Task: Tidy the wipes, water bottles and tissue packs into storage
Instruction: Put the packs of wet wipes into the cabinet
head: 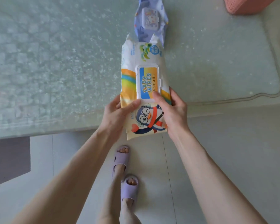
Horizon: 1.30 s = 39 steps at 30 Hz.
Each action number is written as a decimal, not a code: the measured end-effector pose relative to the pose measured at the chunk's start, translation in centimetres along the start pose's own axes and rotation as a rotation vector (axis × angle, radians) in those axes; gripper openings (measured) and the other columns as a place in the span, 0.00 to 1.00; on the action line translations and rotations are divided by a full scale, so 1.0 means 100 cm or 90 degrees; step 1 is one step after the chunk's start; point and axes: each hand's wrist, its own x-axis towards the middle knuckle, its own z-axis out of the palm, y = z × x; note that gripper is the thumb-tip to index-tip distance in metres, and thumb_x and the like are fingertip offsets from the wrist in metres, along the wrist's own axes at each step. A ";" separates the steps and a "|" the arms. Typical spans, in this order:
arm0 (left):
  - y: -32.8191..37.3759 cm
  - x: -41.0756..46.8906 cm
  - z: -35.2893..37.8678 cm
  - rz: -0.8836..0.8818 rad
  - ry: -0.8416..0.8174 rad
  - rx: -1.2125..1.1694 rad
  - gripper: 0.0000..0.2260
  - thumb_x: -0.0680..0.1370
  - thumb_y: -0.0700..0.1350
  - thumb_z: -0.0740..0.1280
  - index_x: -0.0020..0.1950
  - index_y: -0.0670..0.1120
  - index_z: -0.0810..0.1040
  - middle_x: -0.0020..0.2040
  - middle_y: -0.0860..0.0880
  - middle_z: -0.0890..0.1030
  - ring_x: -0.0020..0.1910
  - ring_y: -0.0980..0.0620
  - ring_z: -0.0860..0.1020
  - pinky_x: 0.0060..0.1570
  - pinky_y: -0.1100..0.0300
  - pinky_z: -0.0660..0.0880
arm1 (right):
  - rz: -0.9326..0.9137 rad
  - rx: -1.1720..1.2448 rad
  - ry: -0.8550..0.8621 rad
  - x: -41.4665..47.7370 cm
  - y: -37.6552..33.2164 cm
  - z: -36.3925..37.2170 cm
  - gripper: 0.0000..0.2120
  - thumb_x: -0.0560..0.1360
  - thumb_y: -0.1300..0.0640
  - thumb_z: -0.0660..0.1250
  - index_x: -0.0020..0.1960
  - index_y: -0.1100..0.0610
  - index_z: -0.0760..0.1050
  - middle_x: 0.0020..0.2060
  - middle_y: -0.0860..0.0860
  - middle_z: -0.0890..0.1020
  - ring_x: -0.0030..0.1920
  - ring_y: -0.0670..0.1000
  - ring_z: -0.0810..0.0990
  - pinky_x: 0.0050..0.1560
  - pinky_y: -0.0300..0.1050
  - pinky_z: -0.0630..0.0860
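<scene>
1. Two packs of wipes are seen. The yellow baby-wipes pack [145, 94] is held at the centre of the view, lying lengthwise from 12 to 6 o'clock. Its near end, printed with a penguin, reaches past the bench edge and over the floor. Its white flip lid [148, 83] is closed.
2. The pack's 9 o'clock side is grasped by the left hand [115, 117], with the thumb laid across the top face. The 3 o'clock side is grasped by the right hand [173, 110], with the thumb pressed on the near edge of the lid.
3. The purple wipes pack [149, 21] is found on the bench at 12 o'clock from the yellow one, its own lid closed. Its near end is overlapped in view by the yellow pack's far end. Whether the two touch cannot be told.
4. A pink basket [242, 5] with perforated walls is cut off by the frame at 1 o'clock. What it holds cannot be seen.
5. The bench [55, 62] is topped with pale green mottled glass, and a rounded corner is seen at 3 o'clock.
6. The floor [233, 159] is laid with pale tiles. Lilac slippers [129, 186] are worn on two feet at 6 o'clock, and a dark grey patch [10, 159] is seen at 8 o'clock.
</scene>
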 end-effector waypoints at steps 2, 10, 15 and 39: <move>-0.002 -0.019 -0.019 0.016 0.021 -0.021 0.18 0.71 0.40 0.73 0.59 0.39 0.78 0.54 0.39 0.84 0.48 0.39 0.83 0.48 0.46 0.81 | 0.001 -0.015 -0.028 -0.016 0.006 0.014 0.08 0.72 0.61 0.74 0.50 0.52 0.81 0.41 0.49 0.87 0.40 0.50 0.85 0.43 0.47 0.83; -0.004 -0.088 -0.101 0.057 0.115 -0.074 0.15 0.71 0.38 0.73 0.57 0.41 0.80 0.51 0.41 0.85 0.46 0.41 0.84 0.44 0.49 0.81 | 0.023 -0.047 -0.148 -0.074 0.031 0.083 0.16 0.71 0.61 0.74 0.58 0.53 0.79 0.43 0.46 0.86 0.42 0.45 0.85 0.39 0.36 0.79; -0.011 -0.134 -0.172 0.085 0.166 -0.097 0.18 0.67 0.41 0.75 0.56 0.41 0.80 0.49 0.41 0.85 0.43 0.43 0.85 0.39 0.53 0.81 | 0.039 -0.099 -0.211 -0.113 0.067 0.141 0.16 0.71 0.57 0.74 0.58 0.48 0.78 0.47 0.47 0.86 0.45 0.47 0.86 0.42 0.38 0.80; -0.110 -0.246 -0.430 0.050 0.245 -0.171 0.22 0.67 0.40 0.73 0.61 0.41 0.78 0.52 0.42 0.85 0.43 0.44 0.85 0.39 0.53 0.83 | 0.095 -0.135 -0.272 -0.251 0.270 0.296 0.15 0.72 0.61 0.73 0.59 0.59 0.80 0.45 0.52 0.87 0.42 0.50 0.86 0.40 0.41 0.80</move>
